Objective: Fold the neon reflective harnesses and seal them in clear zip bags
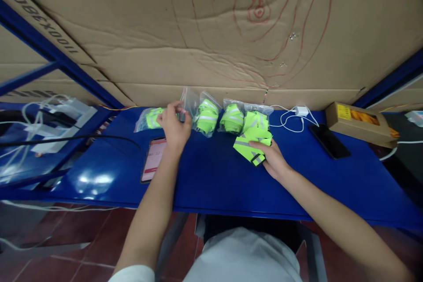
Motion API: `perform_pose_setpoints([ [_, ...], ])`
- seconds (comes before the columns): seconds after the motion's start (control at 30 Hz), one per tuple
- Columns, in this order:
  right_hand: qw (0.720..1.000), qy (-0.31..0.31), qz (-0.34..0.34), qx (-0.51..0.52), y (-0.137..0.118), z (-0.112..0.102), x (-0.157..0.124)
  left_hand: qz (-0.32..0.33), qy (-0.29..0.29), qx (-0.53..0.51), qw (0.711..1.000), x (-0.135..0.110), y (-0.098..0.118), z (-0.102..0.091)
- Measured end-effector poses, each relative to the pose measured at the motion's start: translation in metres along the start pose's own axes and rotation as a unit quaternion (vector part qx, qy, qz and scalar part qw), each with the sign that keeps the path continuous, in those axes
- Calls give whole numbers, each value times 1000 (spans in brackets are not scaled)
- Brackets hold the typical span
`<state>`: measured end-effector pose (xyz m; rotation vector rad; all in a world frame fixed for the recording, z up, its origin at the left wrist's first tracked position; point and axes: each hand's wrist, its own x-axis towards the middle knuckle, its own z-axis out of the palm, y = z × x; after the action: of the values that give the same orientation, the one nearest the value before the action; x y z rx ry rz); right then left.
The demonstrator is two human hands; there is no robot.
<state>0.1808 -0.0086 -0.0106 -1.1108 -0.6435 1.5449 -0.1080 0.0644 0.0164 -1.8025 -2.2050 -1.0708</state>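
Note:
In the head view, my right hand (276, 158) grips a folded neon-yellow reflective strap (247, 145) with grey stripes and a black piece at its lower end. My left hand (175, 125) is farther left, its fingers closed at the edge of a clear zip bag (191, 100) that stands partly raised. Next to that bag lies a bagged bundle of the same neon material (207, 116). Two more bagged bundles, one in the middle (232, 118) and one behind my right hand (257, 120), are in the row. Another bagged bundle (153, 118) is just left of my left hand.
A phone with a lit screen (153, 158) lies by my left forearm. To the right are a black phone (329, 141), a white charger with cable (300, 111) and a cardboard box (360, 124). Cardboard (132, 31) backs the blue table (211, 185); cables and a white power strip (71, 121) are at left.

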Motion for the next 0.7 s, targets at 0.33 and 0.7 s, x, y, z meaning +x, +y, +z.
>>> perform_pose_setpoints([
  [0.33,986,66,-146,51,-21,-12,15,566,15,-28,824,-89,72,10],
  [0.7,980,105,-162,39,-20,-26,35,435,-250,21,865,-55,43,-3],
])
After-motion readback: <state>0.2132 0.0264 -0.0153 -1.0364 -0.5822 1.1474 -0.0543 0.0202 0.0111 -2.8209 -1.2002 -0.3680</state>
